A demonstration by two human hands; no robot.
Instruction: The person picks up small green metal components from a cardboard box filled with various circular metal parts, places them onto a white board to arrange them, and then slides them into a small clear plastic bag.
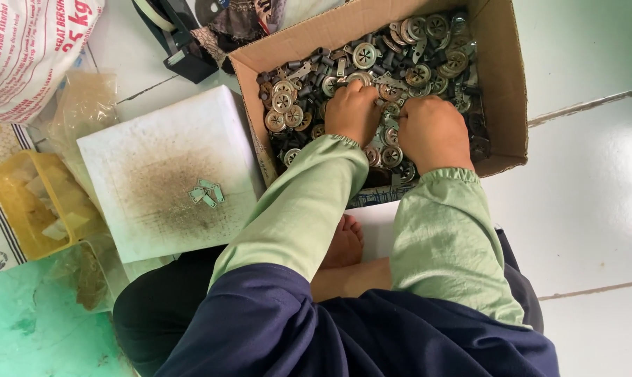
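Observation:
A brown cardboard box (501, 77) lies on the tiled floor, full of round metal discs with star-shaped cut-outs (365, 54) and small dark metal pieces. Both hands are inside it. My left hand (353, 112) rests knuckles-up on the pile near the box's middle, fingers curled down into the parts. Beside it, my right hand (433, 132) does the same slightly closer to me. What the fingers hold is hidden under the hands. Light green sleeves cover both arms.
A stained white square slab (141, 160) lies left of the box with a few small pale green metal tags (208, 193) on it. A yellow plastic container (16, 209) and printed sack (30, 49) sit far left. My bare foot (344, 244) is beneath the arms.

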